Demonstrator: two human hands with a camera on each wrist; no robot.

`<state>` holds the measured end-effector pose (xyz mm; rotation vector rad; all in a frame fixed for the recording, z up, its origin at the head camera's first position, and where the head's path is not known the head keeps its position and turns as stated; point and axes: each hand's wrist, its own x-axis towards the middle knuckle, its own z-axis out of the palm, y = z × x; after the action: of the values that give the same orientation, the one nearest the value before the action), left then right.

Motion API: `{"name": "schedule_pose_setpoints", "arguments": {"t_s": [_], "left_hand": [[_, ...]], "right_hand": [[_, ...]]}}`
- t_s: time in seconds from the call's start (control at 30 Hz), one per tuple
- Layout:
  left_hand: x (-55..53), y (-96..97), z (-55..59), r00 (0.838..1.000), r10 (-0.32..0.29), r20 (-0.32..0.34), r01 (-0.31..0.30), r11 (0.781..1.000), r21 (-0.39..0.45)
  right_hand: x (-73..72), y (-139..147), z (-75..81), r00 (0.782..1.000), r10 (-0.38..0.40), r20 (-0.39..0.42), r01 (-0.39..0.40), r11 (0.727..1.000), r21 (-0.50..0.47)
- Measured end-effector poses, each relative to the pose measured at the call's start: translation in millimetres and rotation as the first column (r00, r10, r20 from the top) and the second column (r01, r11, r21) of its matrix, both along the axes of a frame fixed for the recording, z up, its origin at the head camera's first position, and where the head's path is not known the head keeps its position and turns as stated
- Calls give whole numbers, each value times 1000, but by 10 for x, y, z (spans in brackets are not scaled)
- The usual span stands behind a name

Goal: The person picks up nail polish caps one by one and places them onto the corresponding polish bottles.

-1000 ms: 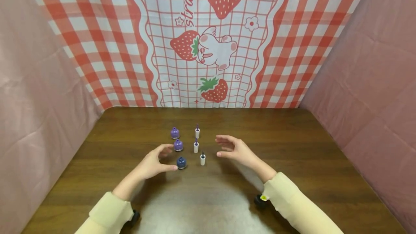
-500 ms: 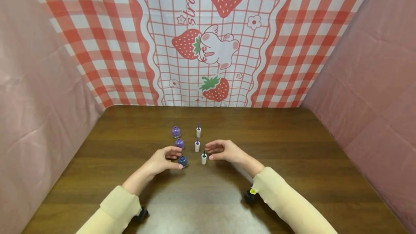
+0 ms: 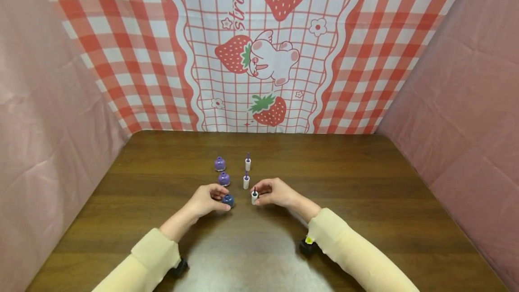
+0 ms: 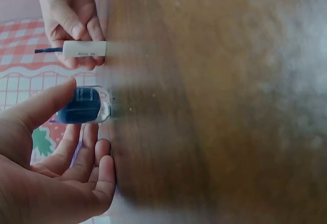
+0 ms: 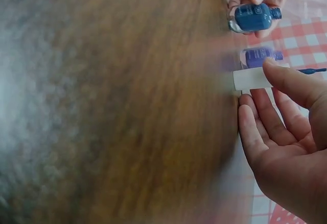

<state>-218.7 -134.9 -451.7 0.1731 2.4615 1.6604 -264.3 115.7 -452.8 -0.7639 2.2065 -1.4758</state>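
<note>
My left hand has its thumb and fingers around a dark blue nail polish bottle, which stands upright and uncapped on the table. The thumb lies against one side of the glass, the fingers against the other. To the right, my right hand pinches a white nail polish cap between thumb and fingers. This cap stands on its top, its dark brush pointing up. Bottle and cap are a short gap apart. Behind the blue bottle sit two open purple bottles, the farther purple bottle slightly left.
Two more white caps with purple brushes stand upside down behind my right hand, a nearer cap and a farther cap. The brown wooden table ends at a strawberry-patterned checked cloth. Pink cloth hangs at both sides.
My right hand has moved left to the nearest white cap and closed its fingers on it. My left hand has moved slightly right, its thumb and fingers closing in around the blue bottle.
</note>
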Motion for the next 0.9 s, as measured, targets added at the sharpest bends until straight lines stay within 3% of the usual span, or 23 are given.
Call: {"name": "schedule_pose_setpoints", "arguments": {"t_s": [0.43,0.7,0.9], "left_hand": [[24,93,6,996,63,-63,-72,988,-139],[27,113,18,996,45,-76,-56,987,-148],[45,116,96,995,0,-103,-15,988,-151]], "right_hand": [[-18,-28,-44,998,-37,-50,38,999,13],[23,-17,40,995,-50,-83,52,998,26],[61,23,139,988,-80,-135,87,995,47]]}}
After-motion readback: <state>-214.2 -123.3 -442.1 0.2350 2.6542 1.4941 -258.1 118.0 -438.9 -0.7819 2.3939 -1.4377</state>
